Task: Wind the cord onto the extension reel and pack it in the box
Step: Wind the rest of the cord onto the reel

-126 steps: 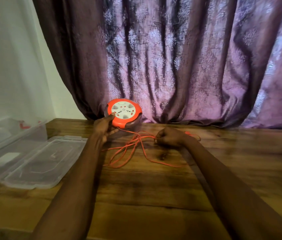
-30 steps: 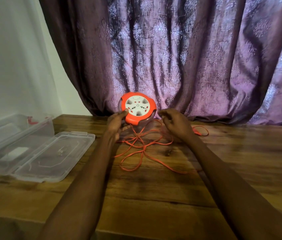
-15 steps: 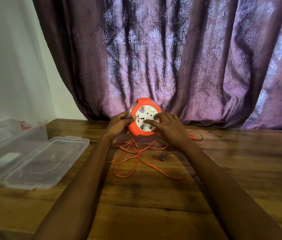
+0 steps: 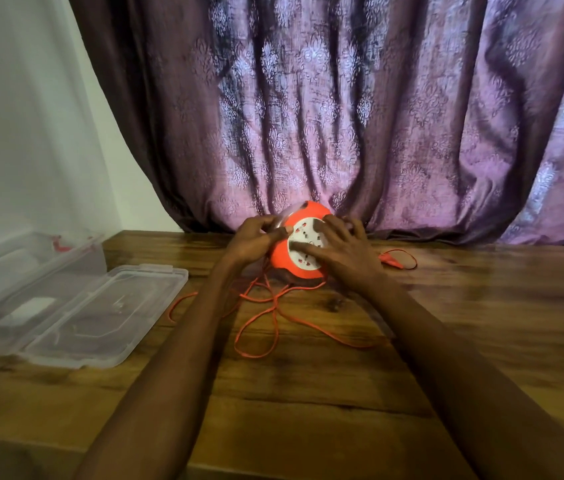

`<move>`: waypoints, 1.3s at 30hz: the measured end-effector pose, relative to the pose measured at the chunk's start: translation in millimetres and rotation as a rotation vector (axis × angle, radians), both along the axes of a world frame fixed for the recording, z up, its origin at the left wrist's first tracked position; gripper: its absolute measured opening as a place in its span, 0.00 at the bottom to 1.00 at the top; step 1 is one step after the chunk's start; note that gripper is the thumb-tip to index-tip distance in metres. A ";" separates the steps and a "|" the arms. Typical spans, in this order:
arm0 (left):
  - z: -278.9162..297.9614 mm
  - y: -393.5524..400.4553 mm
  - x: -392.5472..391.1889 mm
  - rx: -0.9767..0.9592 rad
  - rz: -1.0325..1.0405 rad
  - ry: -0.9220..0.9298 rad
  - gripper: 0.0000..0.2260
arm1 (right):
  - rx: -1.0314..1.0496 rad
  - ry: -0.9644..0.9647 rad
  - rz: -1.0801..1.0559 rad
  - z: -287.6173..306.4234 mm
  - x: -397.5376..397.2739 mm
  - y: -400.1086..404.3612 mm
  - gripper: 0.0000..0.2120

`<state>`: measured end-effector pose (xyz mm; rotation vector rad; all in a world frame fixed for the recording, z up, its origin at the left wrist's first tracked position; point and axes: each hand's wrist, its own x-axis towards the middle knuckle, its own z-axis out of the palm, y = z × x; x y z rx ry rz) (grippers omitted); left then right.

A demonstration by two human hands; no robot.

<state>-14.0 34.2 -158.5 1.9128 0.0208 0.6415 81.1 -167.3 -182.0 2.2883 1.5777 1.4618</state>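
The room is dim and warm-toned. Light seeps through the purple curtain (image 4: 360,116) from behind, brightest along its folds, and glare streaks the far part of the wooden desk (image 4: 481,289). The forearms cast dark shadows on the near desk. Wide-angle distortion bends the left wall (image 4: 24,116) (its edge curves visibly). Edges are soft; the clear box (image 4: 31,271) looks smeared.

The reel (image 4: 282,259) stands tilted on the counter (image 4: 308,393), far centre, just before the curtain (image 4: 343,116); loose cord (image 4: 273,317) lies nearer. The open box (image 4: 66,313) sits left.
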 end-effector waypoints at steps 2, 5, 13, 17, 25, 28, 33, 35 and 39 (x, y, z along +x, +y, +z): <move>-3.7 -8.5 2.4 -0.116 -0.008 -0.045 0.05 | 0.106 0.104 -0.088 7.0 -4.3 5.1 0.26; -5.3 -17.9 7.1 -0.196 0.026 -0.125 0.04 | 0.287 0.317 -0.213 15.6 -15.7 14.5 0.28; -12.7 -22.1 17.1 -0.088 0.178 -0.169 0.08 | 0.573 0.870 -0.256 24.9 -30.1 25.2 0.30; -14.9 -23.9 18.0 -0.106 0.152 -0.154 0.10 | 0.597 1.028 -0.224 27.7 -30.7 23.7 0.32; -13.9 -21.9 13.4 -0.409 0.189 -0.143 0.11 | 0.411 0.957 -0.176 27.6 -38.2 25.1 0.29; -7.9 -23.0 7.1 -0.577 0.187 -0.168 0.10 | 0.423 0.772 -0.151 26.8 -45.9 30.9 0.25; -2.1 -9.9 -7.6 -0.572 0.101 -0.070 0.07 | 0.088 0.443 -0.036 27.4 -32.4 18.5 0.23; -0.4 -5.1 -7.5 -0.520 0.072 -0.055 0.04 | 0.027 0.387 0.019 25.9 -21.9 8.2 0.24; -1.3 0.1 -4.6 -0.471 0.033 -0.028 0.03 | -0.084 0.248 0.021 18.7 -12.0 -3.4 0.26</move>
